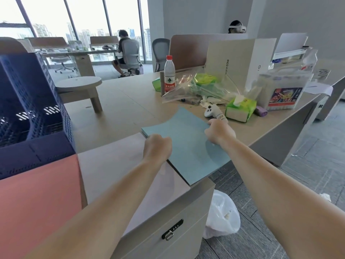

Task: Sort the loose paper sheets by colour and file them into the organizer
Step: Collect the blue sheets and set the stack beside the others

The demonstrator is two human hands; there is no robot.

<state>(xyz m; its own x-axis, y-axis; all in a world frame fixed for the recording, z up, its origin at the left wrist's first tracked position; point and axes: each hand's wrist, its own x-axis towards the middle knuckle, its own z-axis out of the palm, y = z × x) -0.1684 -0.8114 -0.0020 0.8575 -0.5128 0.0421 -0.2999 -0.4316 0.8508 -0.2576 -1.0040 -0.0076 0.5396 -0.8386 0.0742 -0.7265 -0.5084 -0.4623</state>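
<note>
Plainly light and floppy, the thin stack of teal-blue paper sheets (186,144) lies at the desk corner, its near corner jutting past the edge. The left hand (157,146) and right hand (219,132) both curl their fingers onto opposite side edges — a sound hold, since loose sheets slide apart. Open desktop leads left to the dark-blue perforated plastic organizer (37,101); a white controller (212,111) sits just beside the right hand.

Daylight is flooding in through blown-out windows (84,19); soft shadows are falling, edges are bowing, focus is staying mildly soft.
</note>
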